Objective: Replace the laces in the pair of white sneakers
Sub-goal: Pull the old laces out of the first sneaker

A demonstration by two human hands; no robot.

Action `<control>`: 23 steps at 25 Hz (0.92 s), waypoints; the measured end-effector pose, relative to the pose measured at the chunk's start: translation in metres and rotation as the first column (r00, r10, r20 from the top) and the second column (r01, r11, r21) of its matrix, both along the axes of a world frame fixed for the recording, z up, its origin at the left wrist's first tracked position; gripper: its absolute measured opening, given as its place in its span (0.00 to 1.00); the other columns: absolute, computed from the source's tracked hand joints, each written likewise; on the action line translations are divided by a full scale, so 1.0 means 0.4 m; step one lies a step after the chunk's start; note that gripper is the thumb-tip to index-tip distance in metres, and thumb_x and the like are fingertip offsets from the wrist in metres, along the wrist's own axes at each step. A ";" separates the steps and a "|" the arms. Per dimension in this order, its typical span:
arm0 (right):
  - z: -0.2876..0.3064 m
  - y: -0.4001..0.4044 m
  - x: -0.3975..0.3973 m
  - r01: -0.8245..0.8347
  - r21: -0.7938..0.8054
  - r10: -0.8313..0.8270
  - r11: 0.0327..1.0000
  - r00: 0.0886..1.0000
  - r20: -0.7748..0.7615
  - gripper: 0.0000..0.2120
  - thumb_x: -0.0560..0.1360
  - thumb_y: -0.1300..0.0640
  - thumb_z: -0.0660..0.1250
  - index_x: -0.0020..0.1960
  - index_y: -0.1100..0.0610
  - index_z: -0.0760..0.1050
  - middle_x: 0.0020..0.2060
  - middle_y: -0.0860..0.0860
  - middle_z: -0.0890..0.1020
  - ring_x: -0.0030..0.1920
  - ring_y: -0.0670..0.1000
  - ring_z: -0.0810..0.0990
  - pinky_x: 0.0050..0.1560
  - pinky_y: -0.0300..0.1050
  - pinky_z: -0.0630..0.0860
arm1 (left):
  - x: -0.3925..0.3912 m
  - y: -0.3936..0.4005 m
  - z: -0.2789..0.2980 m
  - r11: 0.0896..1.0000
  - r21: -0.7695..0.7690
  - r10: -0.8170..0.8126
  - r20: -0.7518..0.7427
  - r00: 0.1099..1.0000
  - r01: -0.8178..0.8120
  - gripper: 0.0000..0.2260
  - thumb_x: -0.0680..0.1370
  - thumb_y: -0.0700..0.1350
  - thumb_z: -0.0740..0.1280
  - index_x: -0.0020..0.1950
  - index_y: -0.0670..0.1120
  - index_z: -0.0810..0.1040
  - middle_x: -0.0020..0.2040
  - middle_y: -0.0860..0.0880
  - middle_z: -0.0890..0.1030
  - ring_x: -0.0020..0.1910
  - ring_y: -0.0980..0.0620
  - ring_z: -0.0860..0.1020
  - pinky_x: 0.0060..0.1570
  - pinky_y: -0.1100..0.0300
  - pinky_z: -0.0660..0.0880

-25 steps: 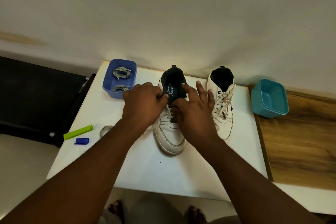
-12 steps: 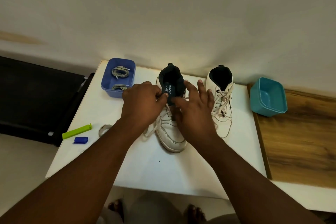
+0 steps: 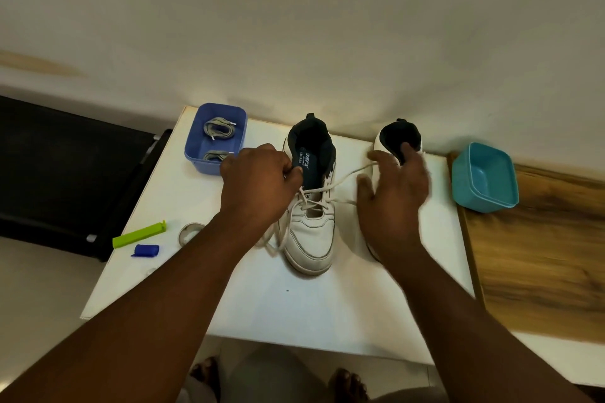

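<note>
Two bundles of grey laces point(image 3: 217, 128) lie in the blue tub point(image 3: 196, 154), just beyond the knuckles of the left hand point(image 3: 258, 185) and apart from them; nearer the person, off that forearm's outer side, sit a green clip point(image 3: 139, 234), a small blue cap point(image 3: 146, 250) and a roll of tape point(image 3: 189, 230) on the white table point(image 3: 327, 311). The left hand's fingers are curled at the collar of the left sneaker point(image 3: 311, 206), seemingly steadying it, though whether they pinch the tongue or the old white lace point(image 3: 343, 178) I cannot tell. That lace runs slack from the upper eyelets across to the right hand point(image 3: 396, 193), whose fingers are spread and mostly straight over the right sneaker point(image 3: 401, 137); the hand is blurred, and the lace seems to pass under the fingertips, so a true pinch is uncertain. Beyond its little finger stands an empty teal tub point(image 3: 484, 180). The step in hand looks like unthreading the first shoe, with its lower crossings yet threaded. Next calls for drawing the lace out row by row while the shoe is held down.
</note>
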State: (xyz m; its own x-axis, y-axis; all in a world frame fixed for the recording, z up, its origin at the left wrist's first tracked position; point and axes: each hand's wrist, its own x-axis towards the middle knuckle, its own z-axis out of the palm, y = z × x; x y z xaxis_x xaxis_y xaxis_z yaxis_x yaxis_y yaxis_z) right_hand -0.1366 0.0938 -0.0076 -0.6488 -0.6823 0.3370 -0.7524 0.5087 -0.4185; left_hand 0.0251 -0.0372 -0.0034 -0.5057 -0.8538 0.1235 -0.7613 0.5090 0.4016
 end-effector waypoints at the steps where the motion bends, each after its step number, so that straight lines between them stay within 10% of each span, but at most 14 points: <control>1: -0.015 -0.014 0.036 -0.140 0.071 0.144 0.988 0.988 -0.049 0.19 0.76 0.53 0.69 0.66 0.49 0.78 0.76 0.60 0.67 0.79 0.66 0.59 0.77 0.65 0.52 | -0.002 0.000 0.000 1.000 0.005 0.002 0.007 1.000 -0.002 0.16 0.80 0.60 0.62 0.48 0.52 0.84 0.48 0.52 0.81 0.48 0.49 0.77 0.53 0.49 0.71; 6: -0.037 -0.043 0.074 -0.304 0.175 0.328 0.937 0.936 -0.130 0.07 0.75 0.56 0.72 0.52 0.47 0.82 0.74 0.55 0.73 0.79 0.66 0.59 0.77 0.69 0.50 | 0.003 -0.006 -0.002 1.000 0.018 0.002 0.015 1.000 -0.002 0.17 0.80 0.62 0.61 0.49 0.53 0.84 0.47 0.53 0.81 0.44 0.52 0.73 0.53 0.48 0.74; 12: 0.016 0.013 -0.066 0.212 -0.081 -0.210 0.974 0.977 0.036 0.08 0.78 0.56 0.68 0.56 0.52 0.82 0.68 0.57 0.76 0.71 0.62 0.71 0.74 0.68 0.61 | 0.000 0.002 0.001 1.000 0.003 0.011 0.001 1.000 -0.011 0.17 0.80 0.61 0.62 0.47 0.52 0.84 0.45 0.53 0.80 0.44 0.53 0.72 0.53 0.49 0.71; 18: -0.027 -0.033 0.076 -0.354 0.146 0.370 0.924 0.924 -0.099 0.13 0.77 0.51 0.67 0.60 0.45 0.82 0.77 0.57 0.69 0.80 0.66 0.56 0.78 0.67 0.48 | -0.002 0.000 0.001 0.999 0.035 0.000 0.024 1.000 0.000 0.17 0.80 0.61 0.61 0.49 0.52 0.84 0.47 0.52 0.80 0.47 0.52 0.75 0.54 0.48 0.72; 23: -0.002 -0.015 -0.006 -0.102 0.055 0.109 0.993 0.982 -0.157 0.05 0.76 0.59 0.69 0.49 0.51 0.81 0.69 0.56 0.76 0.76 0.63 0.66 0.77 0.69 0.51 | 0.003 -0.002 0.001 1.000 0.004 0.006 0.026 1.000 -0.006 0.17 0.80 0.61 0.61 0.47 0.52 0.84 0.47 0.53 0.81 0.47 0.50 0.77 0.54 0.49 0.72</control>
State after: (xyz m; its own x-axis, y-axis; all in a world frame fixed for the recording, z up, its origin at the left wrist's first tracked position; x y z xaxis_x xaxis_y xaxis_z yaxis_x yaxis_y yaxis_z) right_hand -0.1391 0.0878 -0.0086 -0.5130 -0.7613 0.3966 -0.8579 0.4390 -0.2670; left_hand 0.0262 -0.0379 -0.0030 -0.5037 -0.8573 0.1066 -0.7746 0.5029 0.3835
